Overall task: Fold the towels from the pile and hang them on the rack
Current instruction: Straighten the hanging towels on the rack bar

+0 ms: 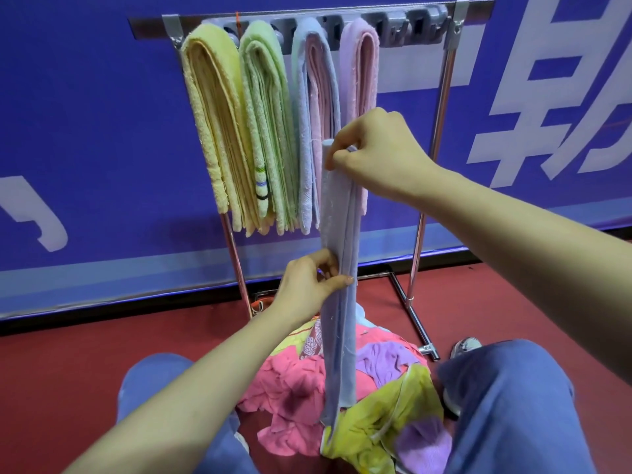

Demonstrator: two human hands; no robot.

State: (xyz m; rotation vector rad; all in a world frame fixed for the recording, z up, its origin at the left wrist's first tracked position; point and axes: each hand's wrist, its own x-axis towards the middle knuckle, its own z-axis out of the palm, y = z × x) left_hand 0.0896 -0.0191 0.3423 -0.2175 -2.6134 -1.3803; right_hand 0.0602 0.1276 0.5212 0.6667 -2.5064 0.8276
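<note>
The blue towel (338, 234) hangs long and thin in front of the rack (441, 107). The right hand (379, 155) pinches its top and the left hand (307, 285) pinches its middle. It looks soft, light and floppy, so the top fold is the best place to hold.

Four hung towels (212, 124), one rack (441, 97), one held towel (337, 234) (lilac), one pile (294, 388), two hands (307, 285).

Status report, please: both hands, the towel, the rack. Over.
Right hand pinches top of the blue towel, left hand pinches its middle. Towel folded lengthwise, not yet on rack. Rail free right of pink towel.
</note>
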